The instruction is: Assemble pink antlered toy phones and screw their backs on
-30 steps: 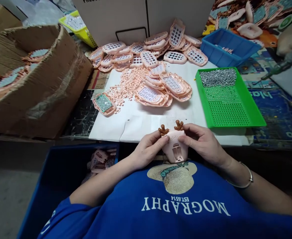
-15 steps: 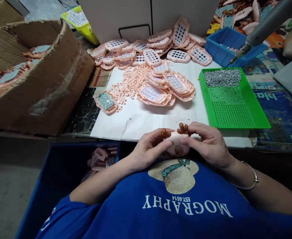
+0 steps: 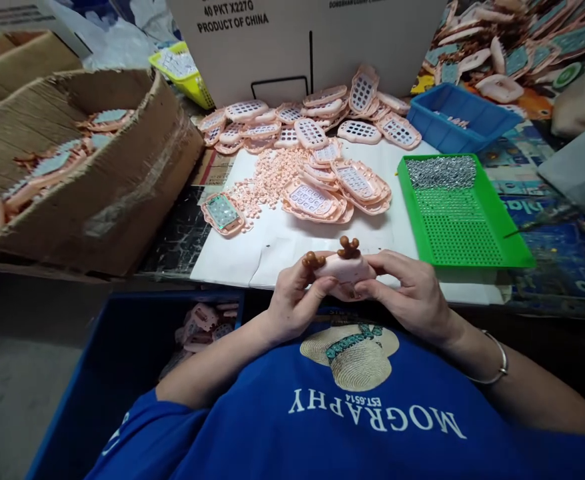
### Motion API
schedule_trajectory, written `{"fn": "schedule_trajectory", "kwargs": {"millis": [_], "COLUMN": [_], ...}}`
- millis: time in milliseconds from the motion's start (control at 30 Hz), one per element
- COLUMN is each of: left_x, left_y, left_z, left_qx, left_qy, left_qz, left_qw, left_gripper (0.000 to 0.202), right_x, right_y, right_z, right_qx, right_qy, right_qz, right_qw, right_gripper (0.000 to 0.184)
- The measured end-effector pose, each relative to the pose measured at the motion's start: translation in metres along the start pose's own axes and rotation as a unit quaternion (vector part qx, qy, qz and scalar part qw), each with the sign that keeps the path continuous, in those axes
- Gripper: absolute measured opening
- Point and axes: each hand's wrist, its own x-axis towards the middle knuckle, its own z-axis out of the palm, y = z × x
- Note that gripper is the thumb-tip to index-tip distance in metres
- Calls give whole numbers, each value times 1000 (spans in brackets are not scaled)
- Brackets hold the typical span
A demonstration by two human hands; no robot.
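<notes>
Both hands hold one pink toy shell point(image 3: 343, 268) with two brown antlers close to my chest, at the near edge of the white sheet point(image 3: 282, 233). My left hand point(image 3: 295, 300) grips its left side, thumb under the left antler. My right hand point(image 3: 410, 293) grips its right side; a bangle sits on that wrist. The shell lies nearly flat, antlers pointing away from me. Just beyond it on the sheet lie a stack of pink keypad shells point(image 3: 337, 187), a heap of small pink buttons point(image 3: 272, 175) and one shell with a green circuit board point(image 3: 222, 213).
A green tray point(image 3: 472, 253) with silver screws stands at right, a blue bin point(image 3: 460, 117) behind it. A large cardboard box point(image 3: 82, 173) of parts fills the left. A blue crate point(image 3: 117, 360) with pink shells sits below the table edge. A white carton point(image 3: 302, 40) stands at back.
The toy shell has tipped from upright, back facing me, to nearly flat in both hands. A powered screwdriver that swung in at upper right is gone from view.
</notes>
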Motion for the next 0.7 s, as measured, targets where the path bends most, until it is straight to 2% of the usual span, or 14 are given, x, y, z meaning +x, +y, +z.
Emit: {"fn": "schedule_trajectory", "kwargs": {"millis": [133,233,333,433,500,567,633,700], "left_x": [5,8,8,8,11,20,33,49], "left_y": [-7,-15,-28,-35,-32,-23,-12,-1], "left_z": [2,3,1,1,4,9,13,15], "left_qx": [-23,-64,-115,-144,-191,-264,-331,-376], "left_qy": [15,72,122,139,145,117,76,82], "left_qz": [-25,-52,-53,-70,-91,-132,-190,-245], "left_qw": [999,994,984,977,967,948,921,890], "left_gripper": [29,32,36,39,41,41,40,37], "right_x": [4,6,4,2,2,5,7,9], "right_y": [6,12,15,14,13,14,15,16], "right_z": [3,5,6,7,8,9,8,6], "right_qx": [-27,-36,-49,-42,-2,85,184,235], "right_qy": [11,7,8,32,33,2,-27,-23], "right_qz": [-15,2,18,12,35,97,161,185], "right_qw": [999,999,999,999,999,992,969,954], "right_gripper": [22,31,23,15,17,25,37,45]}}
